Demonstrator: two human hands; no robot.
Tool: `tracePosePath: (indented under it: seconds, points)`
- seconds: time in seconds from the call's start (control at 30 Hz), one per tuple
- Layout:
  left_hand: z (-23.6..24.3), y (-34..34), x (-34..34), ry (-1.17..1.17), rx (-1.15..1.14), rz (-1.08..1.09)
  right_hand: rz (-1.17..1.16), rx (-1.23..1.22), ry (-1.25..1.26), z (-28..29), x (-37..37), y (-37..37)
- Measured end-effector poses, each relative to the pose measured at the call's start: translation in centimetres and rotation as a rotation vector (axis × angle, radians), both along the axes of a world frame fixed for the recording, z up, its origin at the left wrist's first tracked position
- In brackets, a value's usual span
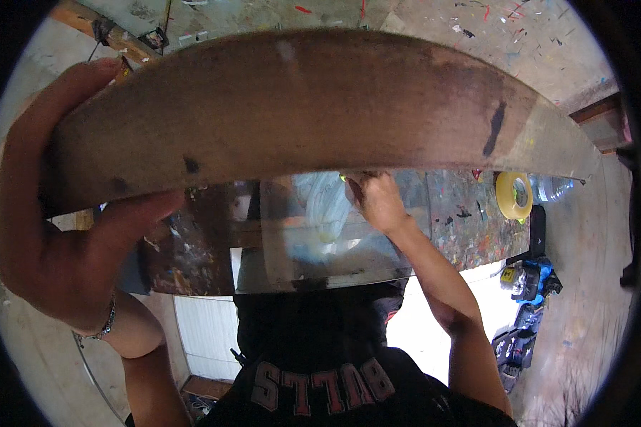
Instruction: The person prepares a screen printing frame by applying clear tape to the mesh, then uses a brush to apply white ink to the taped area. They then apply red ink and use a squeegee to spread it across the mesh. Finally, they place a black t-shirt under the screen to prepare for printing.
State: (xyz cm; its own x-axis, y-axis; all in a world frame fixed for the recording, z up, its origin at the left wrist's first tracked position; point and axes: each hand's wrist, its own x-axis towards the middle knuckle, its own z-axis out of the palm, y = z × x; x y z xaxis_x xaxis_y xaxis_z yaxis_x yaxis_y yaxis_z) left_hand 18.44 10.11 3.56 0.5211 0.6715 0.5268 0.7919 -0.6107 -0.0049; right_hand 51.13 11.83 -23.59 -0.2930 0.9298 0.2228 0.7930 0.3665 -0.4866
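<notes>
1. Long flat strip (pixel 292 107), brownish-grey, dark blotches. Held up close to the person's head, across most of the view, in front of the table (pixel 470 231).
2. Left hand (pixel 32 242): wrapped about the strip's left end, fingers over the upper edge, thumb under the lower, spread wide to span its breadth. No other support visible.
3. Handling, my judgement: a one-ended hold lets the far end dip or swing. Firm pinch, quiet wrist; best to have the strip clear of the right forearm (pixel 441 285).
4. Right hand (pixel 381 203): appears just below the strip's lower edge, fingers curled inward. Strip hides the fingertips. A yellow-green bit (pixel 343 177) shows beside them; cannot tell whether it is gripped, nor how tightly the fingers close.
5. Clear sheet (pixel 281 249) lies on the table, with a pale smear (pixel 320 210) near the right hand. Contact unclear. Tilting the strip aside would probably open a sightline to those fingertips; light, even pressure would suit a sheet like this.
6. Table paint-spattered. By its right end, a roll of yellow tape (pixel 504 198), clear plastic bottle (pixel 555 188) just beside it.
7. Lower right, well apart from the hands: black-and-blue gear (pixel 525 282), kind uncertain.
</notes>
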Motion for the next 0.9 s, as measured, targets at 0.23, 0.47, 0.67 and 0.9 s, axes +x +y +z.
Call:
tracePosePath:
  seconds: [0.23,0.47,0.67,0.9]
  points:
    - [0.4,0.1,-0.2,0.086,0.048,0.047,0.117,0.028,-0.009,-0.6,-0.6,1.9]
    - [1.2,0.4,1.0,0.021,0.026,0.031,0.239,0.130,-0.036,-1.4,-1.7,3.6]
    - [0.8,0.1,0.6,0.001,0.061,0.080,0.463,0.538,-0.038,-5.0,-2.0,6.8]
    - [0.0,1.1,0.3,0.054,0.217,0.022,0.333,0.103,-0.147,-5.6,-3.9,6.8]
